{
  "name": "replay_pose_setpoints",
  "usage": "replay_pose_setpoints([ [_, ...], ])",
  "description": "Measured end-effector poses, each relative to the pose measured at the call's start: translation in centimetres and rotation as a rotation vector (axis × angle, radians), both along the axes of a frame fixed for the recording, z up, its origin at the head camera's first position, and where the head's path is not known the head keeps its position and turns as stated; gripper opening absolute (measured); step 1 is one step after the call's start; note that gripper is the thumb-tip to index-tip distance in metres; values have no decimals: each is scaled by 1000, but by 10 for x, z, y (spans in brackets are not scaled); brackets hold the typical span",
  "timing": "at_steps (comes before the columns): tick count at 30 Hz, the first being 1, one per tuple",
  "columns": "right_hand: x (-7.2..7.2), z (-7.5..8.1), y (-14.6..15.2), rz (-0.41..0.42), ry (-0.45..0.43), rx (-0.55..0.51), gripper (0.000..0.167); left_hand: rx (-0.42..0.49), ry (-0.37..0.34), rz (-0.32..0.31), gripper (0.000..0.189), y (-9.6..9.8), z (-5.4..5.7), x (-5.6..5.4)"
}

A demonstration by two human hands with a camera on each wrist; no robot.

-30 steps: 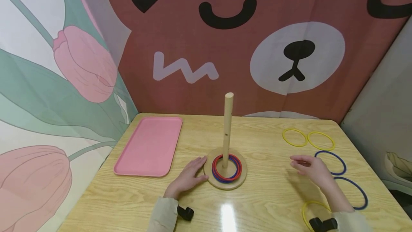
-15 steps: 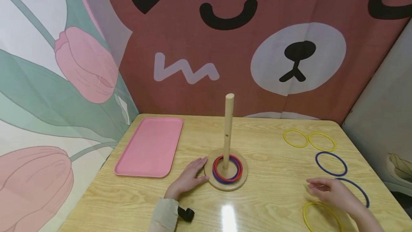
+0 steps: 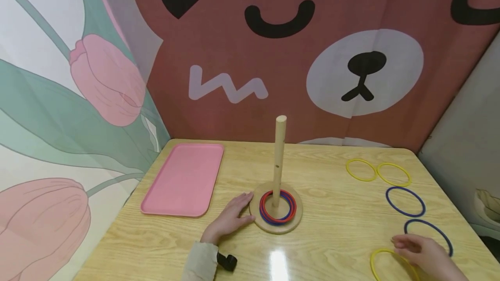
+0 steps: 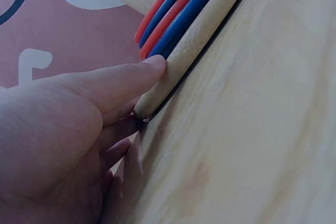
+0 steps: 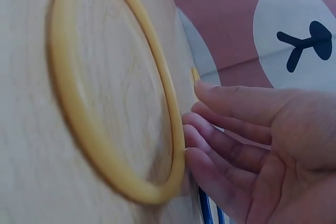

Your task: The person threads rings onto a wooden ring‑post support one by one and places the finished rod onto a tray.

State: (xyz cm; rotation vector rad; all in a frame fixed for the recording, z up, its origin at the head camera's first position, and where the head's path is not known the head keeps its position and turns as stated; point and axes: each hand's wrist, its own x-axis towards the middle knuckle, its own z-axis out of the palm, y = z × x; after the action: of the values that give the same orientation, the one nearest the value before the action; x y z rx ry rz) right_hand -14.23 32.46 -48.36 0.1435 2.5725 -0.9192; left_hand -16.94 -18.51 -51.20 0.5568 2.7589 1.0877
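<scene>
My left hand (image 3: 228,220) rests against the left rim of the round wooden base (image 3: 298,218) of a ring-toss stand, fingers extended. In the left wrist view its thumb (image 4: 131,80) touches the base's edge. From the base rises an upright wooden peg (image 3: 279,164), with several red and blue rings (image 4: 181,11) stacked around it. At the lower right, my right hand (image 3: 427,255) hovers with loosely bent fingers and holds nothing. Its fingertips are right at the edge of a yellow ring (image 5: 65,72) lying flat on the table.
One blue ring (image 3: 419,220) lies just behind my right hand, another blue ring (image 3: 424,207) farther back. Beyond them are two yellow rings (image 3: 361,180). A pink tray (image 3: 183,181) lies on the left of the wooden table (image 3: 332,246), before a printed curtain (image 3: 218,120).
My right hand has moved right and toward the front edge, from beside the farther blue ring to the near yellow ring. The left hand stays against the base.
</scene>
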Motion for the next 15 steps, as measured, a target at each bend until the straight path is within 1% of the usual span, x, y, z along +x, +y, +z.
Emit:
replay_pose_setpoints([
  [5, 1, -7, 8, -15, -40, 25, 51, 2, 2, -1, 72, 0, 1, 0],
  [11, 4, -15, 16, -8, -36, 83, 45, -7, 5, 1, 72, -1, 0, 0],
  [15, 8, -19, 15, -22, -25, 103, 42, -18, 6, -1, 72, 0, -1, -1],
])
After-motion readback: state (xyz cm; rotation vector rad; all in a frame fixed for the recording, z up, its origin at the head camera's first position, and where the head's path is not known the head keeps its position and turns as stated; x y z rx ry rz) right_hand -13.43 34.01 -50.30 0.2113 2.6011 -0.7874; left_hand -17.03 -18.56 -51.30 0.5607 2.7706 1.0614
